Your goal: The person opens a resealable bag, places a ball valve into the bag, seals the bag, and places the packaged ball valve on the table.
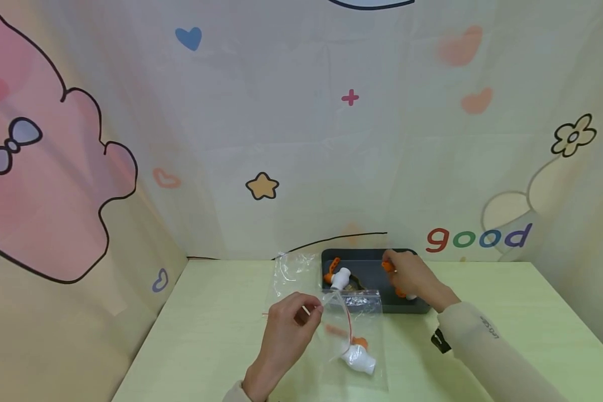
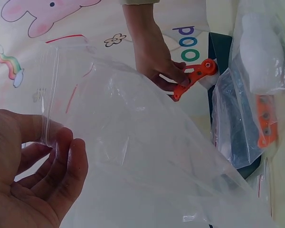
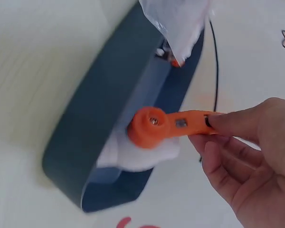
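My left hand (image 1: pixel 288 324) pinches the top edge of a clear zip bag (image 2: pixel 128 128) with a red line along its seal. In the left wrist view this bag hangs wide and looks empty. My right hand (image 1: pixel 413 274) is over the right end of a dark grey tray (image 1: pixel 374 308). Its thumb and fingers pinch the orange handle (image 3: pixel 183 122) of a white plastic valve (image 3: pixel 133 154), whose body is at the tray's rim in the right wrist view. A second white valve (image 1: pixel 340 278) with an orange handle lies in the tray's left part.
Another clear bag with a white valve (image 1: pixel 359 358) inside lies on the table (image 1: pixel 206 335) before the tray. One more clear bag (image 1: pixel 293 273) lies left of the tray. A printed curtain (image 1: pixel 311 139) stands behind the table.
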Demonstrator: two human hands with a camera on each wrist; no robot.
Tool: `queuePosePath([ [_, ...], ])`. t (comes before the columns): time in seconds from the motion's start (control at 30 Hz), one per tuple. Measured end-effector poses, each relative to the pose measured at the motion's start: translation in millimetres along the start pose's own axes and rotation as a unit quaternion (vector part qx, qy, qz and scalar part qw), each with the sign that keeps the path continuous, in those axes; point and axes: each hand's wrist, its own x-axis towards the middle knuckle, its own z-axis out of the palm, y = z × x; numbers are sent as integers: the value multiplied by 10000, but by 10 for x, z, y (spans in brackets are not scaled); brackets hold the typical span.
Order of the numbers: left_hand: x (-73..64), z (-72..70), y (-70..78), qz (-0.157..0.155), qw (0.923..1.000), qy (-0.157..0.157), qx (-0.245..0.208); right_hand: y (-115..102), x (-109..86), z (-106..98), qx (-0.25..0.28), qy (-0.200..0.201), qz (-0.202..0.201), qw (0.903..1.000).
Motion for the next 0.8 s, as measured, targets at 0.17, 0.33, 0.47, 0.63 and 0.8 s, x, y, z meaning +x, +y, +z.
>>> queuePosePath([
  [0.17,3,14,-12,4,10000,33,-18,66,-118,-125,198,127,-130,9996],
  [0.33,2,28,-19,-23,10000,15,-34,57,-248,-187,297,463,-143,9984],
  [0.47,3,39,-18,-49,10000,-24,-24,-33,-367,-282,285,785,-220,9963],
  [0.63,12,50,-16,-54,10000,-29,-5,-173,-511,-419,58,1208,-528,9913],
  [0.8,16,56,-10,-41,10000,-37,-21,-314,-646,-552,-174,1576,-882,9834],
])
